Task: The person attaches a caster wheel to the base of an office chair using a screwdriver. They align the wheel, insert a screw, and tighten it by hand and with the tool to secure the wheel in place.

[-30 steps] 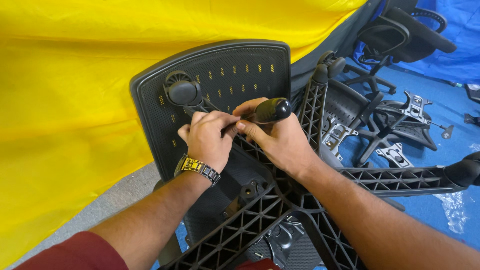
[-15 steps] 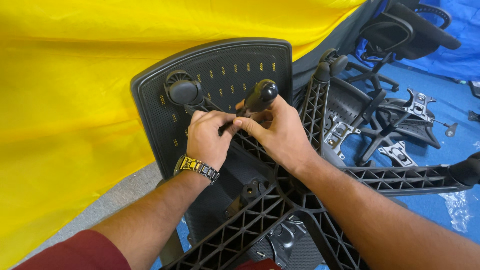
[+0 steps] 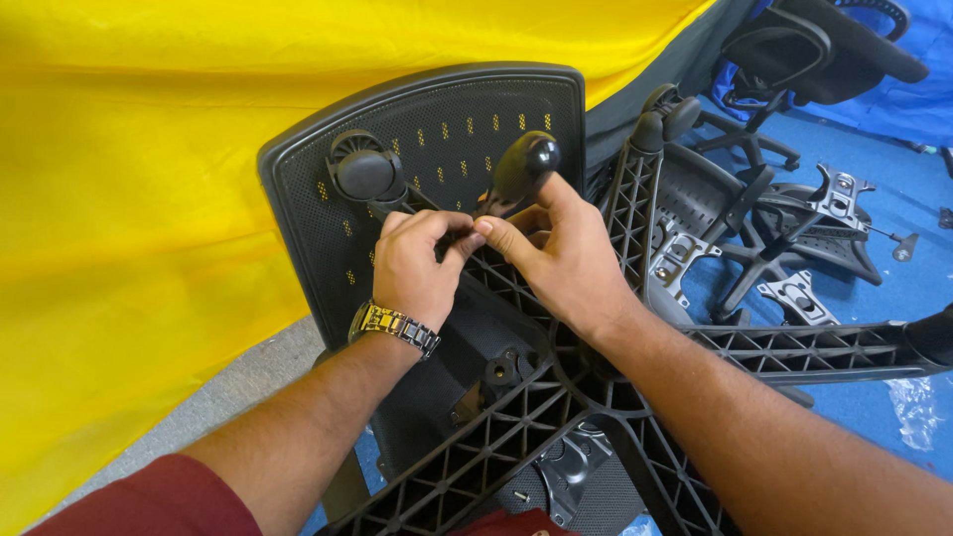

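I see my right hand (image 3: 561,253) clamped on a black screwdriver (image 3: 520,174), its rounded handle tilted up and away above my fingers. My left hand (image 3: 417,263), just beside it and touching at the fingertips, is pinched shut around the tool's shaft, which I cannot make out. Both sit over the ribbed chair base (image 3: 556,397). A caster (image 3: 364,174) lies just beyond my left hand, against the mesh backrest (image 3: 447,119).

Black mesh backrest (image 3: 437,149), yellow cloth (image 3: 149,169), seemingly blue floor (image 3: 893,298)
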